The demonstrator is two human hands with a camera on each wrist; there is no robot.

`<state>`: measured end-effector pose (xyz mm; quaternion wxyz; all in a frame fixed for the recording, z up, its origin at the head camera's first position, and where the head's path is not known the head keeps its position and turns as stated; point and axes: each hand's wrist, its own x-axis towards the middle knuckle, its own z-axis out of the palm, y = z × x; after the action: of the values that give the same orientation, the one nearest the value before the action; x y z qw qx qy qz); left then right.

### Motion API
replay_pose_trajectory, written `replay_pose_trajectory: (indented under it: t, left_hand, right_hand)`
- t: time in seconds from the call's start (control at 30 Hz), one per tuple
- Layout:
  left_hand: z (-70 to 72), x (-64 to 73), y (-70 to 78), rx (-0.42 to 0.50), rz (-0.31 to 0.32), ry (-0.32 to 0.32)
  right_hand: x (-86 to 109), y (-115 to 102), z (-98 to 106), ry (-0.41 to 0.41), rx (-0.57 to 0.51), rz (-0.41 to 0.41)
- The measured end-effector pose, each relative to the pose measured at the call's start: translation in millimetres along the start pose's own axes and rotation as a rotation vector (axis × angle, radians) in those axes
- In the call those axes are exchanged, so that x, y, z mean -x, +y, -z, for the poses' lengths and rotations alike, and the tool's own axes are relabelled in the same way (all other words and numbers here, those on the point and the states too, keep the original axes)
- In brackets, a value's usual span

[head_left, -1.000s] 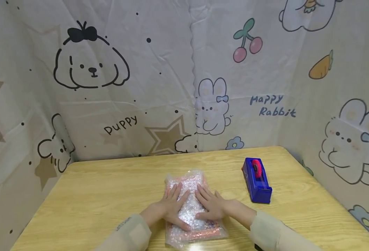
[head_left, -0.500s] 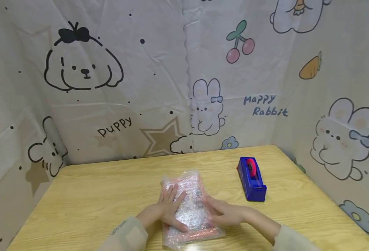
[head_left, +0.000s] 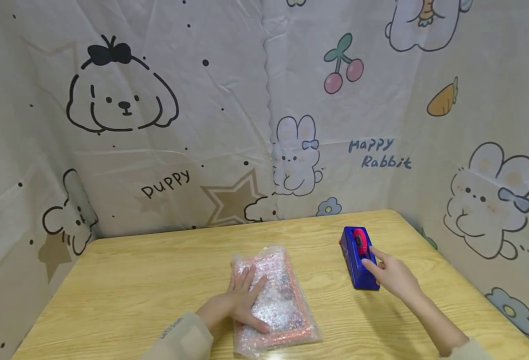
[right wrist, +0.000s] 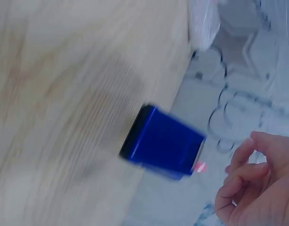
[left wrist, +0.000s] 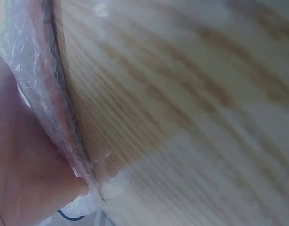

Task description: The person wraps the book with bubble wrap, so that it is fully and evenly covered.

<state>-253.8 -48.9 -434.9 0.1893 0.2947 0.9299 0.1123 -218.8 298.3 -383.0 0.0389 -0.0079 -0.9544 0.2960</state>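
A flat rectangular item with an orange-pink border, wrapped in clear bubble wrap, lies on the table. My left hand rests on its left half with fingers spread; the left wrist view shows the palm side against the edge of the bubble wrap. To the right stands a blue tape dispenser carrying a pink-cored tape roll. Over its right side hovers my right hand, thumb and index finger apart, other fingers loosely bent. In the right wrist view a gap separates these fingers from the dispenser.
The wood-grain table ends at the back against a hanging cloth with cartoon prints. More of this cloth hangs along the left and right sides.
My right hand has lifted off the wrapped item and moved right to the tape dispenser. The left hand stays on the bubble wrap. The head view has shifted slightly.
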Motion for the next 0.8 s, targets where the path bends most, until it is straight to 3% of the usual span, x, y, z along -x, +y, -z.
replay_pose_trajectory:
  t: [0.1,0.3,0.5,0.7,0.8]
  left_hand:
    - [-1.0,-0.3,-0.8,0.007,0.004,0.0]
    - [-2.6,-1.3,-2.5,0.014,0.007,-0.016]
    - [-5.4,-4.5,-4.8,0.025,0.006,-0.029]
    - [-7.0,-5.3,-6.0,0.032,0.011,-0.02]
    - [-6.6,-5.4,-6.2,0.023,0.001,-0.015]
  right_hand:
    - [-2.8,11,4,-0.031,-0.002,-0.063]
    - [-6.7,22,-3,-0.086,-0.062,-0.092]
    - [-9.1,26,-10,-0.051,-0.196,-0.147]
    - [-11.4,28,-19,0.035,-0.421,-0.239]
    - [-10.8,28,-24,0.064,-0.483,-0.259]
